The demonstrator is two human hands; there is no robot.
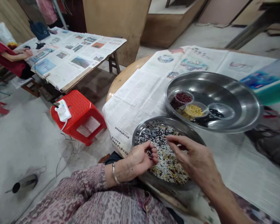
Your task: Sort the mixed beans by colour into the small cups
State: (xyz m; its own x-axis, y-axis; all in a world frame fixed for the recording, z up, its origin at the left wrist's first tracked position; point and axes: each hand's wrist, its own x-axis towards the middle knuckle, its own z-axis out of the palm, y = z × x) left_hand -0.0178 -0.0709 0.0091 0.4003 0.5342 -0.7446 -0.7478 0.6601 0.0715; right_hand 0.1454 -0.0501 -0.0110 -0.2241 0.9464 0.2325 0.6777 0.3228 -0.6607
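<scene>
A steel pan (202, 138) holds a mix of white grains, yellow bits and dark beans (170, 161). Over its left side is my left hand (140, 158), palm up with the fingers curled in; small dark beans show in the hollow. My right hand (196, 155) hangs over the pan's right part, thumb and forefinger brought near each other in a pinch. Whether anything sits between those tips I cannot make out. Behind stands a wider steel basin (240, 102) with clear cups of red beans (184, 97), yellow beans (193, 110) and black beans (216, 113).
Newspaper (135, 93) covers the round table. At the right edge a blue-green object (273, 90) overhangs the basin. A red stool (81, 112) bears a white power strip (63, 110), its cable trailing on the floor. A person in a red sleeve (4, 56) sits at another newspaper-covered table (70, 74).
</scene>
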